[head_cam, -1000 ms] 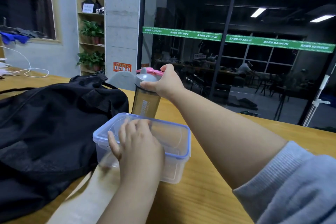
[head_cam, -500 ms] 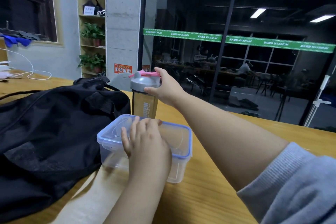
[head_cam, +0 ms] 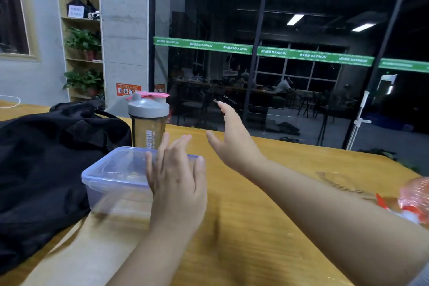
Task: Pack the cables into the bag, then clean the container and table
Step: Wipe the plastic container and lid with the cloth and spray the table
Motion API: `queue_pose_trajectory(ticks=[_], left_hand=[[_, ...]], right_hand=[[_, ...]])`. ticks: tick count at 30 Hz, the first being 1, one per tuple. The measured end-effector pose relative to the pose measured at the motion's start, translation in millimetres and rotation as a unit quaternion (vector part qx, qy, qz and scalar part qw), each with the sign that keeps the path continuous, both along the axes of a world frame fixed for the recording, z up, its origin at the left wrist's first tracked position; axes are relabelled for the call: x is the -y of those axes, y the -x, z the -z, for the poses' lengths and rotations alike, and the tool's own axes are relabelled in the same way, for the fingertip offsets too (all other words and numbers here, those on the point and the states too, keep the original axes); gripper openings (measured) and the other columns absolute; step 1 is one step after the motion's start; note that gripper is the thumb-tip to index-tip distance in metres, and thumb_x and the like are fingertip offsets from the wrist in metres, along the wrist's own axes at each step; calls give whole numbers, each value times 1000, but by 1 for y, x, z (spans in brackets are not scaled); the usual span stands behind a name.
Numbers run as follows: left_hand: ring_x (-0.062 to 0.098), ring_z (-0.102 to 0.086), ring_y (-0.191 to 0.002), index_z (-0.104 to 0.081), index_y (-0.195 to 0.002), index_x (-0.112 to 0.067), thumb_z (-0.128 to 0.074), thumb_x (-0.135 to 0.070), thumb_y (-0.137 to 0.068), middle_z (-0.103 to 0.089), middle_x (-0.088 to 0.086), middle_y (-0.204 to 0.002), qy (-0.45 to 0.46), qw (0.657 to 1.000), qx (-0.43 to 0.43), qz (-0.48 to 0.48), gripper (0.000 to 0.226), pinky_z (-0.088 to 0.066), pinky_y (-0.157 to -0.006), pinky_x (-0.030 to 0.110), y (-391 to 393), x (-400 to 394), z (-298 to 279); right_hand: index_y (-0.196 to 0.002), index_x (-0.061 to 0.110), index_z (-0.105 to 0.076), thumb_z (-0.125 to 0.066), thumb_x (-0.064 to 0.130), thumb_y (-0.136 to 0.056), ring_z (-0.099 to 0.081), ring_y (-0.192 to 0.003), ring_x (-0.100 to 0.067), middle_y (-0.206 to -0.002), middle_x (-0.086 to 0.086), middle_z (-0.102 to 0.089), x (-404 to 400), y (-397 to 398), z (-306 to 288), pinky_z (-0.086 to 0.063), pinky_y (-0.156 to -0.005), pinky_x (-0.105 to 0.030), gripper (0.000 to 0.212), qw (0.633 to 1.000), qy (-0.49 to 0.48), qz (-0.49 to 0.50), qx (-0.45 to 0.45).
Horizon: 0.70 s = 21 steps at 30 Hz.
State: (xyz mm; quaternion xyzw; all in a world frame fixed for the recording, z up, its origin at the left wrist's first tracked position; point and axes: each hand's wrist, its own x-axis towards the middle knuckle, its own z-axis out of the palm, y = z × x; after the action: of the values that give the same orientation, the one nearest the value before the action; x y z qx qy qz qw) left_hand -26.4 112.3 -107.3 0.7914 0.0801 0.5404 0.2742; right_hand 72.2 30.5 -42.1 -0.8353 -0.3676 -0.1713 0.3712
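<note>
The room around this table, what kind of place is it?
Probably a gym's lounge or work area: a long wooden table, a glass partition with a green "MAXIMUM" band, a protein shaker bottle, and a shelf of potted plants.

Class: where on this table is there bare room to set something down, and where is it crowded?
Bare wood lies right of the container, between the right hand and the table edge. Crowded: bag, shaker bottle and container cluster left.

The box (head_cam: 116, 174) is clear shiny plastic; the bag (head_cam: 46, 158) is soft black cloth; the table (head_cam: 267, 227) is smooth yellow wood.
</note>
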Motion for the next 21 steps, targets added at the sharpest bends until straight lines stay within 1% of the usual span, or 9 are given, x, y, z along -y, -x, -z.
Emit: queue_pose_trajectory(ticks=[2,3,6,8,11,15,17,19,21], left_hand=[[14,-22,-136,-40,-127,-20,-30,-35,-91,-51,-3,-131,-35,999,6,33,41,2,-111,29,0,11,1],[12,-22,-136,-39,-128,-21,-30,-35,-91,-50,-6,-131,-50,998,4,49,40,3,-111,28,0,16,2],[5,-16,-139,-36,-132,-24,-29,-39,-93,-37,-20,-132,-92,990,-20,103,43,4,-113,25,1,30,9],[1,-12,-140,-32,-137,-27,-24,-44,-95,-32,-24,-136,-135,980,-49,138,46,3,-114,26,0,39,15],[4,-13,-142,-27,-142,-30,-18,-45,-98,-35,-18,-144,-210,954,-109,184,48,-3,-114,34,-3,55,22],[6,-12,-142,-24,-145,-32,-16,-47,-98,-33,-15,-147,-277,929,-160,186,49,-4,-113,35,-6,62,28],[7,-12,-142,-23,-146,-33,-16,-48,-98,-32,-14,-149,-293,922,-175,182,50,-4,-113,35,-7,63,31],[8,-11,-143,-24,-145,-34,-16,-50,-98,-31,-13,-149,-303,917,-183,181,51,-3,-113,35,-8,63,34],[9,-11,-143,-24,-145,-34,-16,-51,-97,-32,-12,-149,-317,912,-192,177,51,-3,-113,34,-9,63,35]], right_hand=[[-150,22,-13,-50,29,-96,-20,-141,-5,-156,10,-16,24,3,6,-19,-103,-12,66,998,51,15,43],[-150,22,-14,-50,29,-96,-21,-140,-5,-156,9,-16,36,4,9,-20,-104,-13,65,996,68,19,56],[-149,24,-16,-50,31,-96,-25,-141,-10,-155,9,-21,71,3,18,-26,-112,-25,63,992,107,30,65],[-149,26,-16,-49,35,-96,-26,-141,-12,-155,10,-23,92,-1,25,-28,-113,-33,63,991,120,51,36],[-149,26,-14,-48,39,-96,-25,-142,-13,-155,9,-24,125,-7,29,-26,-115,-35,64,987,128,93,7],[-149,25,-14,-46,39,-97,-27,-141,-13,-154,8,-25,171,-12,31,-26,-114,-32,63,978,149,147,-4],[-149,27,-13,-45,41,-97,-37,-135,-15,-152,10,-29,195,-15,33,-32,-109,-35,62,974,141,176,-30],[-148,28,-10,-41,43,-98,-50,-119,-14,-148,11,-36,217,-17,34,-39,-96,-32,61,972,78,203,-87],[-149,25,-9,-36,43,-99,-50,-113,-15,-144,7,-43,241,-20,36,-36,-91,-31,60,964,13,235,-127]])
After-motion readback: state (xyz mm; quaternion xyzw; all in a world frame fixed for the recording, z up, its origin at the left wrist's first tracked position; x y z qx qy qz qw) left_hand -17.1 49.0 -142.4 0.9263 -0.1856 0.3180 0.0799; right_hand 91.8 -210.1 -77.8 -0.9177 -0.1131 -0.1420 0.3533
